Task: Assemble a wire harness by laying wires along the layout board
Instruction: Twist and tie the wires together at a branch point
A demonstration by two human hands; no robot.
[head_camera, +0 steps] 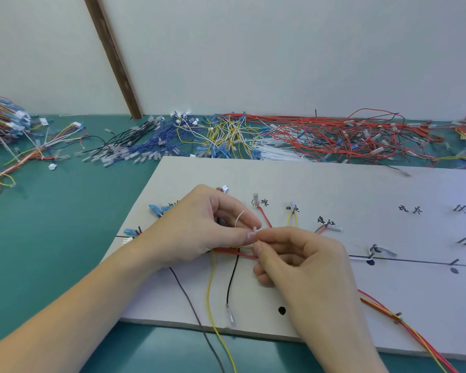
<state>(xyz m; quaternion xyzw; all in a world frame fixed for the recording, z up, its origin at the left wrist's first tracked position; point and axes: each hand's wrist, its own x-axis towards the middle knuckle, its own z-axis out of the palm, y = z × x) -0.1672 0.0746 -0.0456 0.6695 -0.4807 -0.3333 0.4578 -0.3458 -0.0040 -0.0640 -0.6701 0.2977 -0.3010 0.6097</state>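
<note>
green surface (65,238), layout board (388,189) partly wired; left hand (199,227) and right hand (301,262) pinch a cable tie (240,219) round the bundle; several marked spots unfilled.

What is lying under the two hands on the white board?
Under the left hand and right hand, red and yellow wires run across the layout board. Their course beneath the right hand is covered.

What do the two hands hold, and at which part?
Both pinch one white cable tie: left hand near its head, right hand just beside, over the wires.
</note>
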